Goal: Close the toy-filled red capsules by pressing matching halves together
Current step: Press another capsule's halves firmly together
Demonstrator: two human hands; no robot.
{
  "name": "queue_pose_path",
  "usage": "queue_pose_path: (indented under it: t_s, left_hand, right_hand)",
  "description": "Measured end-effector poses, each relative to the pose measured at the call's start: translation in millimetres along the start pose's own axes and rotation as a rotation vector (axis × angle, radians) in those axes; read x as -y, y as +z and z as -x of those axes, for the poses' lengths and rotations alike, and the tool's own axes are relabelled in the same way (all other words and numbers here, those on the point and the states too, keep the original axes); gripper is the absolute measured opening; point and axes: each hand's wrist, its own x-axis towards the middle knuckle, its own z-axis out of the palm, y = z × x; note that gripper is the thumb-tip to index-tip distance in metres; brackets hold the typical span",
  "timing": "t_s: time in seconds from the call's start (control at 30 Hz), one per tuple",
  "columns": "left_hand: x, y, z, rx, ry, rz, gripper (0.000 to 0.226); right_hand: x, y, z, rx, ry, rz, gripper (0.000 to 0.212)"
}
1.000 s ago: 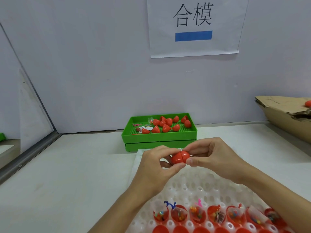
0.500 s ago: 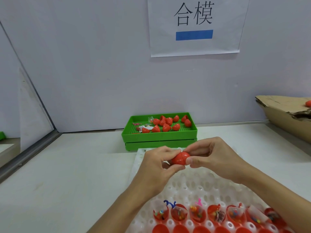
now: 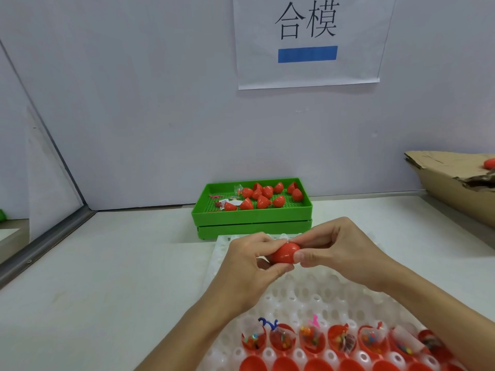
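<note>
A red capsule [image 3: 285,253] is held above the white holder tray [image 3: 302,293], between both hands. My left hand [image 3: 251,266] grips its left side with thumb under and fingers over. My right hand [image 3: 340,253] pinches its right side with thumb and forefinger. A bit of clear plastic sticks out at the top of the capsule. A row of open red halves filled with toys [image 3: 313,340] stands in the tray near me, and closed red tops [image 3: 284,364] show at the bottom edge.
A green tray [image 3: 251,215] with several loose red capsule halves [image 3: 263,196] sits against the back wall. A cardboard box [image 3: 455,180] holding a red capsule lies at the right. A white table surface spreads to the left.
The seam between the two halves, visible a second ago, is now hidden; the capsule looks rounder and my fingers have closed tighter around it. Both hands stayed in place.
</note>
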Motion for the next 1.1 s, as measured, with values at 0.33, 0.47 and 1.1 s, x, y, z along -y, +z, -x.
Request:
queue_pose_path:
  t_s: [0.33,0.47,1.1]
  left_hand:
    - [-0.8,1.2,-0.2,0.046,0.02,-0.142,0.022]
    - [-1.7,1.1,0.5,0.064,0.02,-0.185,0.017]
    - [-3.2,2.5,0.2,0.016,0.022,-0.111,0.028]
  right_hand:
    - [5.0,2.1,3.1,0.013,-0.019,0.041,0.02]
    - [4.7,2.8,2.0,0.006,-0.019,0.071,0.017]
    - [2.6,4.2,0.0,-0.05,-0.023,0.056,0.018]
